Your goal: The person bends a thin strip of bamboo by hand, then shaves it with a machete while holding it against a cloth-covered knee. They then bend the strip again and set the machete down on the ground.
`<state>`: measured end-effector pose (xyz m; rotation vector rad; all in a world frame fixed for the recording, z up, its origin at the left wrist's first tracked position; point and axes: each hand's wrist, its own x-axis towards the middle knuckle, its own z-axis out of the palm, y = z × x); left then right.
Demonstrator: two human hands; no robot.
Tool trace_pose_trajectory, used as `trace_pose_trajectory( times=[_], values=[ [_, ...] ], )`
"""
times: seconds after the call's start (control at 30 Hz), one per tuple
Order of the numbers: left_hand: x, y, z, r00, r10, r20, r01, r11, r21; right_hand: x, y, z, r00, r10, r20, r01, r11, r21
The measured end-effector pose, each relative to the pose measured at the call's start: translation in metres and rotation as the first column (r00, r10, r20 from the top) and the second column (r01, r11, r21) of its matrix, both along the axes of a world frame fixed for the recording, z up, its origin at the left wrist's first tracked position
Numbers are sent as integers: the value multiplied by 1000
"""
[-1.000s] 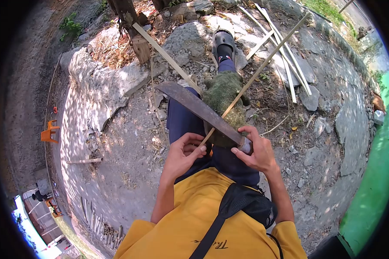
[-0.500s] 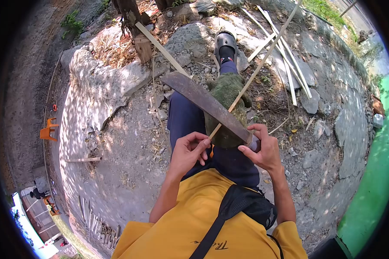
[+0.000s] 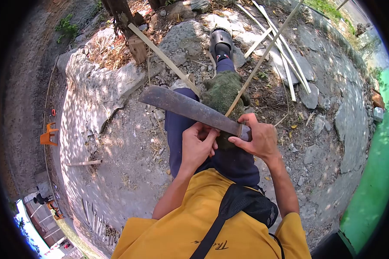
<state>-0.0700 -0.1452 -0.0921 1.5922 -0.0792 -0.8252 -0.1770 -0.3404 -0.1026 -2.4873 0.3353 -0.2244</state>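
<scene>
Knife (image 3: 183, 108) lies slantwise across the front of the body, above both hands as the head camera sees it: blunt, wide end out to the upper left, handle down to the right. Right hand (image 3: 260, 140) clamped on the handle, thumb on the near side, fingers curled round the far side, just where blade meets grip.

Left hand (image 3: 198, 149) below the near edge of the blade, left of the handle. Thumb and forefinger pinched on the near end of a long thin wooden strip (image 3: 257, 69); the end itself mostly covered by the fingers. Strip passes beneath the blade near its handle end, comes out beyond the far edge and slants away up and to the right, reaching the top of the view. Hands near one another but apart, with the strip's line coming down between them to the left fingertips.

Green pad (image 3: 222, 95) on the outstretched leg, under the strip. Dark shoe (image 3: 221, 41) past it, upright on stony ground.

Around: several pale strips (image 3: 287, 60) crossed in a loose heap, beyond the right hand and well apart from it. One flat slat (image 3: 160, 56) runs from a wooden post (image 3: 136, 47) toward the knee, beyond the blade. Orange chair (image 3: 49, 134) far off left; short stick (image 3: 84, 163) on the ground nearer in.
</scene>
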Motion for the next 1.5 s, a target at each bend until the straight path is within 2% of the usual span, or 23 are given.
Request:
trace_pose_trajectory(
  times=[0.07,0.3,0.47,0.67,0.9,1.2,1.27,1.5],
  values=[
    [-2,-1,0,997,24,67,-24,1000,0,2,1,-1,1000,-1,-18,1,1000,15],
    [-2,2,-8,995,55,78,-53,998,-17,9,-2,-6,999,33,-11,-33,999,43],
    [-8,4,-26,987,69,145,-54,993,-104,12,-2,-7,999,34,1,-34,999,21],
    [-8,11,-26,996,62,58,-55,992,-116,13,1,-2,999,42,-32,-43,999,-24],
    [-12,12,-21,996,85,34,-80,987,-138,10,7,-2,1000,13,-15,-14,999,-48],
    [-16,19,-19,990,95,100,-84,991,-106,10,12,3,999,20,-41,-23,998,-62],
    [-20,25,-17,996,93,12,-91,989,-116,9,14,1,1000,-6,-31,5,999,-39],
    [-24,36,-15,995,103,13,-101,990,-101,11,15,7,1000,3,-26,-6,992,-124]
  ],
)
